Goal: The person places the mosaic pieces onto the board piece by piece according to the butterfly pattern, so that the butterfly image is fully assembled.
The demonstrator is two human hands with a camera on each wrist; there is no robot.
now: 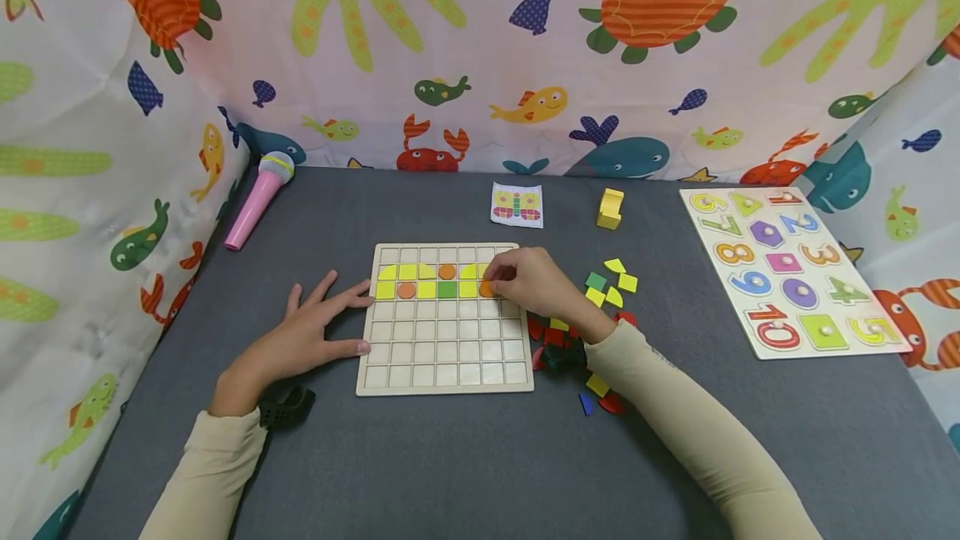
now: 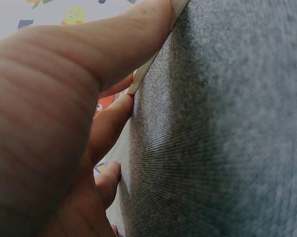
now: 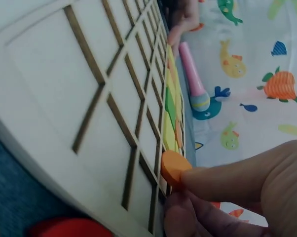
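Observation:
A pale wooden grid board (image 1: 446,352) lies on the grey cloth, its upper rows holding yellow pieces, orange discs and a green square (image 1: 446,289). My right hand (image 1: 542,283) pinches an orange disc (image 3: 175,167) between thumb and finger over a cell near the board's right edge, in the second row from the top. In the right wrist view the disc is tilted against the grid. My left hand (image 1: 300,338) is spread beside the board, with thumb and fingertips touching its left edge; the left wrist view shows these fingers (image 2: 111,126) along the rim.
Loose yellow, green, red and blue pieces (image 1: 628,282) lie right of the board, partly under the right forearm. Behind are a pattern card (image 1: 517,205) and a yellow block (image 1: 610,209). A pink microphone (image 1: 258,200) lies back left, a number puzzle (image 1: 795,273) at right.

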